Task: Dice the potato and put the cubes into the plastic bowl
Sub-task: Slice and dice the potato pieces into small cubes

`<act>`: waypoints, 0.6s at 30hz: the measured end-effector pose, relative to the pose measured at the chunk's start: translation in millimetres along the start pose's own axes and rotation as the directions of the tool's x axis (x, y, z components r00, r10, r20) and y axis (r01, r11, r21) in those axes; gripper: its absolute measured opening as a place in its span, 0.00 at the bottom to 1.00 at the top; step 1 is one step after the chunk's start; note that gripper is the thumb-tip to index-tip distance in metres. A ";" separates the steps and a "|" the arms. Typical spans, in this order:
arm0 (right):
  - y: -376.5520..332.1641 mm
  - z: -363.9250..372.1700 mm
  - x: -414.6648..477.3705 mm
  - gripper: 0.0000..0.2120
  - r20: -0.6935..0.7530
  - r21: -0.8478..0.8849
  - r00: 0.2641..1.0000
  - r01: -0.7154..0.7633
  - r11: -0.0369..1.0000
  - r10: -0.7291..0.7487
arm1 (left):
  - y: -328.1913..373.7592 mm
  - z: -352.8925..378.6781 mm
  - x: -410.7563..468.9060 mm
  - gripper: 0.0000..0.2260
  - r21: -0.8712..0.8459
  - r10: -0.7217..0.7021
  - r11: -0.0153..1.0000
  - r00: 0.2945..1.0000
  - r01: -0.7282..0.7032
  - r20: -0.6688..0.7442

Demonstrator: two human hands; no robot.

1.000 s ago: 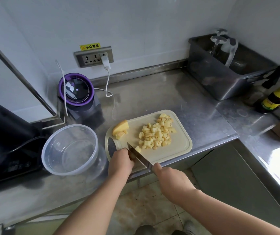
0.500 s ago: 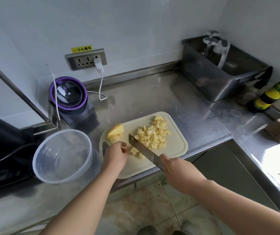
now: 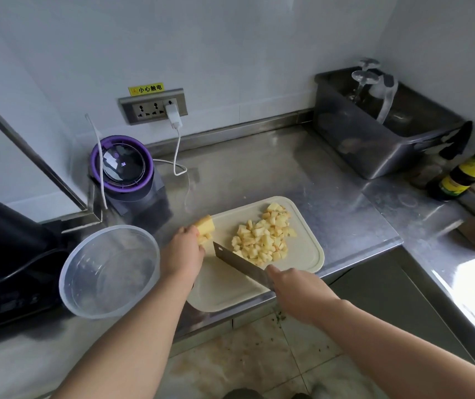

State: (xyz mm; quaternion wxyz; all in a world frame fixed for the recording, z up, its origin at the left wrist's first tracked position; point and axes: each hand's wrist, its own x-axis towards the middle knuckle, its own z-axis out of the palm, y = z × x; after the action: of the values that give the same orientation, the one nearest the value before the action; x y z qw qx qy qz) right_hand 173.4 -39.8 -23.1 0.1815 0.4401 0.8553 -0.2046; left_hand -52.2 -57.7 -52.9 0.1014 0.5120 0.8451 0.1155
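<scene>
Clear bowl (image 3: 86, 298) sitting lower left, nothing showing inside; light, likely sliding on steel. Board (image 3: 230, 286) lying centre. Right hand (image 3: 296, 295) wrapping round knife (image 3: 239, 264), blade angling across board. Left hand (image 3: 183, 254) curling fingers onto uncut chunk (image 3: 205, 224) at board's upper left. Cubes (image 3: 262, 240) heaping at board's upper right. Potato looking firm, wet, slippery: gripping flat sides advisable, cubes scooping best on blade.

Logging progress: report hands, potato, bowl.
Left hand on uncut yellow potato chunk, grip unclear. Right hand holds steel cleaver. Diced cubes heaped on cream cutting board; clear plastic bowl empty. Nothing blocking.
</scene>
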 end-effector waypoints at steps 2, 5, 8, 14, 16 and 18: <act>3.7 -5.5 5.4 0.17 0.000 -0.027 1.000 0.003 1.000 -0.003 | -0.6 -2.9 -3.2 0.13 -0.064 -0.030 0.997 0.999 0.031 0.017; 8.9 -11.1 14.9 0.16 -0.013 -0.035 1.000 -0.003 0.999 0.002 | -5.2 -7.2 -13.7 0.10 -0.278 -0.156 0.943 0.981 0.181 0.111; 9.4 -12.0 19.3 0.14 -0.020 -0.030 1.000 -0.002 1.000 0.002 | -5.6 2.6 -29.7 0.05 -0.410 -0.247 0.823 0.899 0.392 0.363; 6.2 -5.6 12.2 0.07 -0.040 0.070 0.999 -0.014 0.997 0.017 | -1.8 18.9 -47.3 0.05 -0.422 -0.234 0.810 0.884 0.408 0.406; 6.5 -4.5 7.5 0.07 -0.028 0.089 0.999 -0.013 0.996 0.016 | -6.1 18.0 -46.8 0.07 -0.262 -0.170 0.928 0.928 0.263 0.331; 7.0 -2.8 3.5 0.07 -0.025 0.093 1.000 -0.007 0.996 0.010 | -10.6 18.9 -43.9 0.15 -0.165 -0.118 0.968 0.926 0.187 0.358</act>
State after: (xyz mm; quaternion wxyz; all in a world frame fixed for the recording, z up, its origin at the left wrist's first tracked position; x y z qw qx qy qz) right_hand 176.9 -32.3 -23.7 0.1507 0.4542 0.8453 -0.2376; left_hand -35.7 -99.8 -71.7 0.3065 0.4443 0.8360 0.0985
